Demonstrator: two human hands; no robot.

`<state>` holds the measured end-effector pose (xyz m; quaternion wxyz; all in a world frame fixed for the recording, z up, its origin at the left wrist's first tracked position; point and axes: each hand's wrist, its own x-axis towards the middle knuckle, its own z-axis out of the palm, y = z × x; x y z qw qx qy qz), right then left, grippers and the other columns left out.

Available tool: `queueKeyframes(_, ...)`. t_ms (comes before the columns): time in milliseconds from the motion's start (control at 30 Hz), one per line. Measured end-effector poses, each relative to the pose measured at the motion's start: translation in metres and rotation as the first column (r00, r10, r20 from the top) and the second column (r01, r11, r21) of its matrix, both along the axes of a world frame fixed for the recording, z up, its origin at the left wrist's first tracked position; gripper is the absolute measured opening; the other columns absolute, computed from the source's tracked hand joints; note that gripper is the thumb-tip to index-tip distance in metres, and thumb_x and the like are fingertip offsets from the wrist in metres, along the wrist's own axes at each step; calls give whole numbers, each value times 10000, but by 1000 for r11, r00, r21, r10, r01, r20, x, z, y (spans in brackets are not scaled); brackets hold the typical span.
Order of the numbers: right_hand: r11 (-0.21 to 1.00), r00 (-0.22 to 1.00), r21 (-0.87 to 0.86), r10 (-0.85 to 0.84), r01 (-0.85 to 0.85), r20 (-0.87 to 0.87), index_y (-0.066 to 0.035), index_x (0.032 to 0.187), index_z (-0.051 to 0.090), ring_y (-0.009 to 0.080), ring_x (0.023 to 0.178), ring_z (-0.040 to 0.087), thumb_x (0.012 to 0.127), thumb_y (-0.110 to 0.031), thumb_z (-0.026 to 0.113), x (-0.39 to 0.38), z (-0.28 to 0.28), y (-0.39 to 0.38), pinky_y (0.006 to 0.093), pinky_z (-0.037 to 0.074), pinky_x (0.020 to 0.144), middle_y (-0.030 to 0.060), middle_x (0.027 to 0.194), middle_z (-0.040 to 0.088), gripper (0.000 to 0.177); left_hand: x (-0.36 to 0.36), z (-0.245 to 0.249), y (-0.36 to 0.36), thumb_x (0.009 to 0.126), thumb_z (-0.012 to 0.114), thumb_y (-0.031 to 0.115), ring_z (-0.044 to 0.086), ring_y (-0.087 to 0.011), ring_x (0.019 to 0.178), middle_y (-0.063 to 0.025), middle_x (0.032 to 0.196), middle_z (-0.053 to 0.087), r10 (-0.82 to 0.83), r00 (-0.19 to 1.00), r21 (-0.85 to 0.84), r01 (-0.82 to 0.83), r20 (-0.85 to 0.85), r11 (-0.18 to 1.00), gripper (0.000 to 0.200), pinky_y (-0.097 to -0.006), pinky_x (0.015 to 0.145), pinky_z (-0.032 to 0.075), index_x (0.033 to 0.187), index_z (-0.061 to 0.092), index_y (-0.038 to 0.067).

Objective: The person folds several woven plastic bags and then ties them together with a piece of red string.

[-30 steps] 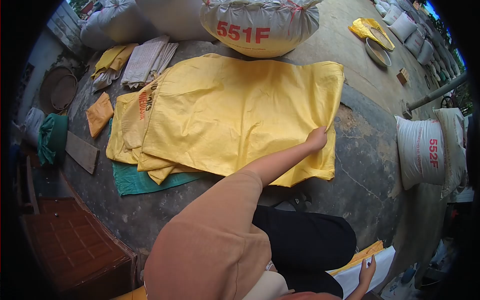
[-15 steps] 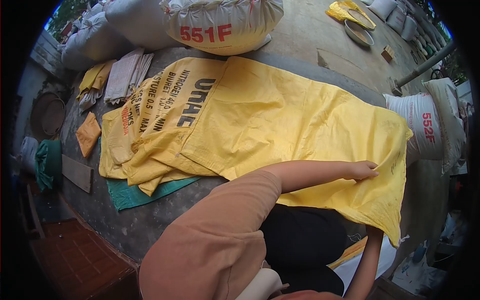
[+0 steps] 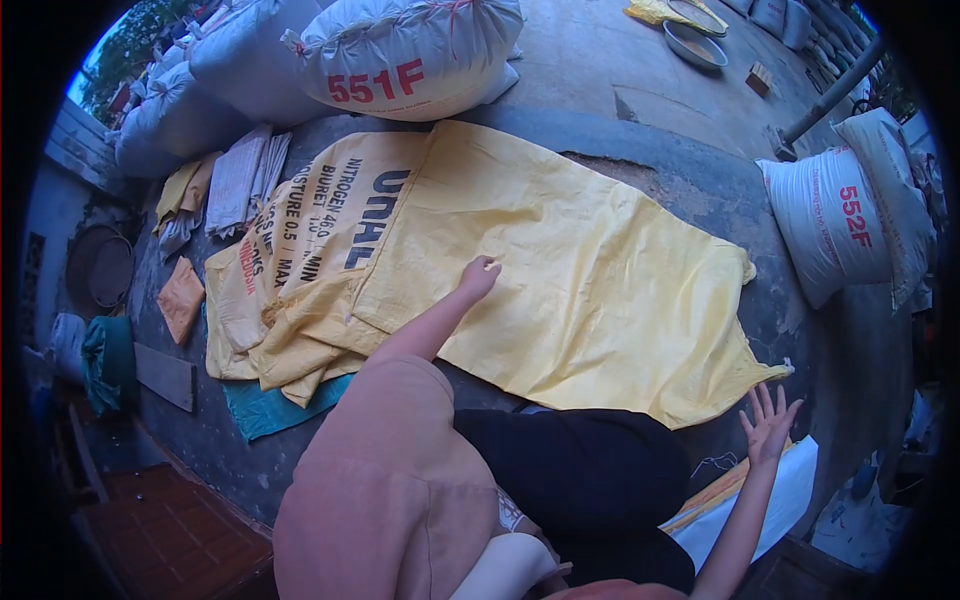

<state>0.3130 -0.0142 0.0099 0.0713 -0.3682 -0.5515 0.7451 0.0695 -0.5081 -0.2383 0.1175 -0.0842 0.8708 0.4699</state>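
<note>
A large yellow woven sack (image 3: 600,300) lies spread flat on the ground before me, its right end creased and narrowing to a tied white tip. My left hand (image 3: 481,278) is over the left part of this sack, fingers curled in; what they hold, if anything, I cannot tell. Off the sack's lower right corner, my right hand (image 3: 768,428) has its palm up and fingers spread, with nothing in it. At the left, a printed yellow sack (image 3: 335,215) with black lettering is partly covered by the plain one. A green sheet (image 3: 285,405) shows from underneath.
Full white sacks marked 551F (image 3: 400,70) and 552F (image 3: 830,225) stand at the back and right. Folded sacks (image 3: 240,180) lie at the left, near an orange folded piece (image 3: 181,300). A metal basin (image 3: 695,47) sits far right. A white sheet (image 3: 750,510) is by my right forearm.
My left hand has moved left across the yellow sack. My right hand has let go of the sack's right edge and opened; that end has dropped flat and shifted left.
</note>
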Motion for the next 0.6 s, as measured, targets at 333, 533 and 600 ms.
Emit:
queueKeyframes(333, 472, 585, 428, 258, -771, 769, 9, 1306, 291, 325, 1098, 467, 699, -365, 673, 1, -105, 21, 385, 393, 905, 235, 1192, 457, 810, 51, -14, -274, 671, 651, 476, 419, -358, 1151, -277, 1241, 402, 420, 880, -578, -229, 221, 783, 883, -377, 942, 361, 1277, 282, -51)
queueKeyframes(533, 166, 134, 143, -62, -976, 989, -109, 1342, 248, 292, 1197, 380, 719, -361, 650, 25, -115, 49, 371, 351, 967, 126, 1360, 300, 783, 49, -25, -246, 622, 716, 436, 430, -340, 1145, -262, 1227, 426, 320, 921, -683, -89, 220, 725, 882, -366, 938, 361, 1232, 340, -77)
queueKeyframes(600, 287, 172, 187, -78, -939, 982, -100, 1346, 228, 288, 1210, 364, 720, -358, 649, 39, -143, 66, 375, 352, 965, 133, 1368, 284, 797, 43, -19, -245, 615, 736, 388, 466, -329, 1108, -251, 1191, 462, 390, 880, -703, -96, 270, 704, 843, -365, 912, 386, 1213, 362, -74)
